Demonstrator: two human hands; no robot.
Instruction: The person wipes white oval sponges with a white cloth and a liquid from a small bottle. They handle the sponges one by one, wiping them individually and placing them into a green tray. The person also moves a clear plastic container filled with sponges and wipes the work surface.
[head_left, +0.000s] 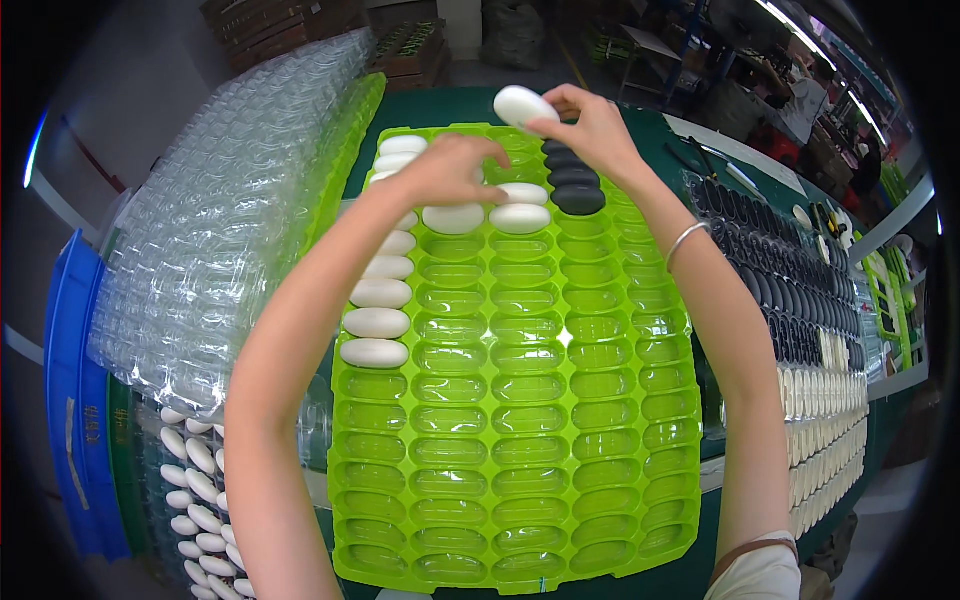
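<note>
A bright green moulded tray (pixel 490 410) with rows of oval pockets lies in front of me. My right hand (pixel 597 130) is raised over its far right edge, pinching a smooth white oval piece (pixel 524 107) between thumb and fingers. My left hand (pixel 452 170) hovers over the far middle pockets, its fingers curved and apart, with nothing visible in them. Its thumb is beside white ovals (pixel 520 218) lying in the pockets; whether it touches one I cannot tell. More white ovals (pixel 376 323) fill the left column. Black ovals (pixel 578 200) lie in a far right column.
On the left is a tall stack of clear plastic trays (pixel 220 190), with a blue crate (pixel 82 400) beside it. White ovals (pixel 205 485) lie below the stack. To the right are trays of black pieces (pixel 780 270) and cream pieces (pixel 825 430). A person (pixel 803 105) is in the background.
</note>
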